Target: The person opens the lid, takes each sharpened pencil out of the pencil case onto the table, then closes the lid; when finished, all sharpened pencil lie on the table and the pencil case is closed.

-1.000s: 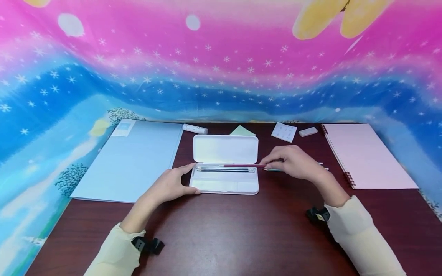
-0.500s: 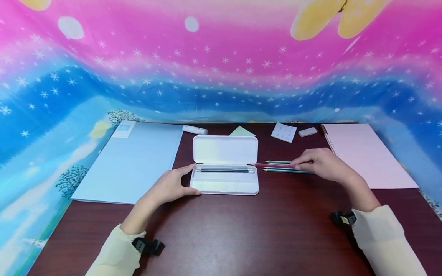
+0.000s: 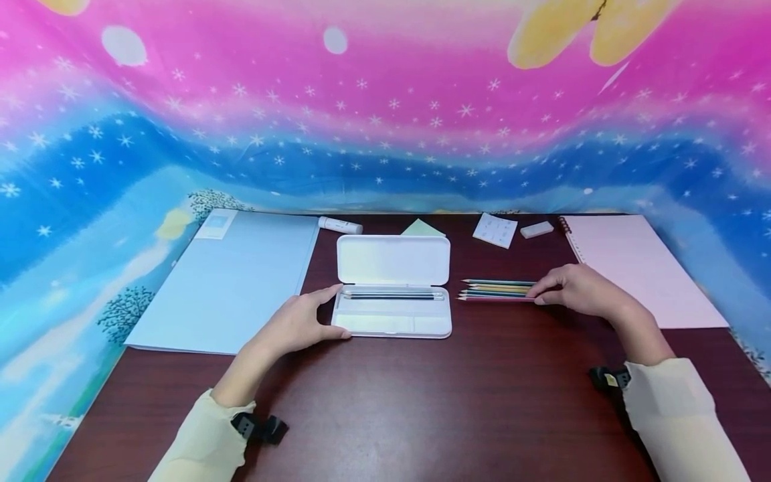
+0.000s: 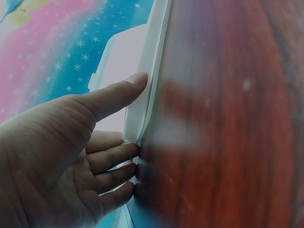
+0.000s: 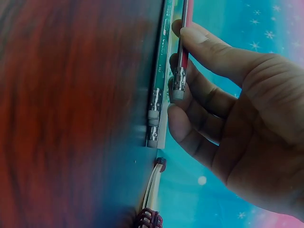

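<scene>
Pencils (image 3: 496, 290) lie in a row just left of my right hand (image 3: 575, 292), which pinches the red pencil (image 5: 184, 28) by its eraser end. My left hand (image 3: 299, 323) lies relaxed against the open pencil case (image 3: 391, 320), apparently steadying it on the counter (image 3: 421, 402).

The head view is bright and evenly lit, with soft, faint shadows; its edges bow with wide-angle distortion. Both wrist views are dimmer and tinted; the table (image 4: 228, 118) blurs there, with a pale glare patch mid-frame.
</scene>
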A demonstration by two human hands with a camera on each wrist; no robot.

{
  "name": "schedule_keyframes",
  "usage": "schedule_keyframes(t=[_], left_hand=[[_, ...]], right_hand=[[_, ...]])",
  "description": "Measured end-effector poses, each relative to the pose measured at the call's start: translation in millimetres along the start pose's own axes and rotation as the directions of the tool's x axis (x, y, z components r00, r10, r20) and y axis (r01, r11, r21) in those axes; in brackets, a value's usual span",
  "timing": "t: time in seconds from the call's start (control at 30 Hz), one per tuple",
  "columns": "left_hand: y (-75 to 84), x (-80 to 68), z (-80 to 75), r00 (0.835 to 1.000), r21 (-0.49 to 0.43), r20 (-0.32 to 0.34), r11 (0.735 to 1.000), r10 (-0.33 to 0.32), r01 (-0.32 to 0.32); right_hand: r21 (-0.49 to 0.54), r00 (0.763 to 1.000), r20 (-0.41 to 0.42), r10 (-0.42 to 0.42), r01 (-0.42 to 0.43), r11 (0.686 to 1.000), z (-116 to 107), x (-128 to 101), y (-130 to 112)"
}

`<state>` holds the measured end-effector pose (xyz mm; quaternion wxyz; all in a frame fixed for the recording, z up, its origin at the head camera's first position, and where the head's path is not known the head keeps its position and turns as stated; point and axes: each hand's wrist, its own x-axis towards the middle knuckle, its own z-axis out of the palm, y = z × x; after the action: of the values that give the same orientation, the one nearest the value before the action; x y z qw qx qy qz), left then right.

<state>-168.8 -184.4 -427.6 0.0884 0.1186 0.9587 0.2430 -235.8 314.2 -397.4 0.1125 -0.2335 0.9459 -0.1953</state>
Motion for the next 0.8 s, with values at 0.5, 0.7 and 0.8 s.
schedule_keyframes(t=[0.5, 0.7, 0.8], left_hand=[[0.3, 0.8, -0.1, 1.0, -0.002, 0.007, 1.0, 0.001, -0.001], [0.7, -0.1, -0.8, 1.0, 0.0, 0.009, 1.0, -0.002, 0.002], [1.3, -0.6, -1.5, 1.0, 0.0, 0.008, 1.0, -0.003, 0.003]], right_hand=[[-0.049, 0.997, 0.003, 0.079, -0.079, 0.996, 1.0, 1.8, -4.9], [-0.09, 0.997, -0.006, 0.075, -0.075, 0.993, 3.6, 3.0, -5.7], [-0.113, 0.998, -0.024, 0.057, -0.06, 0.992, 4.3, 3.4, -6.5]])
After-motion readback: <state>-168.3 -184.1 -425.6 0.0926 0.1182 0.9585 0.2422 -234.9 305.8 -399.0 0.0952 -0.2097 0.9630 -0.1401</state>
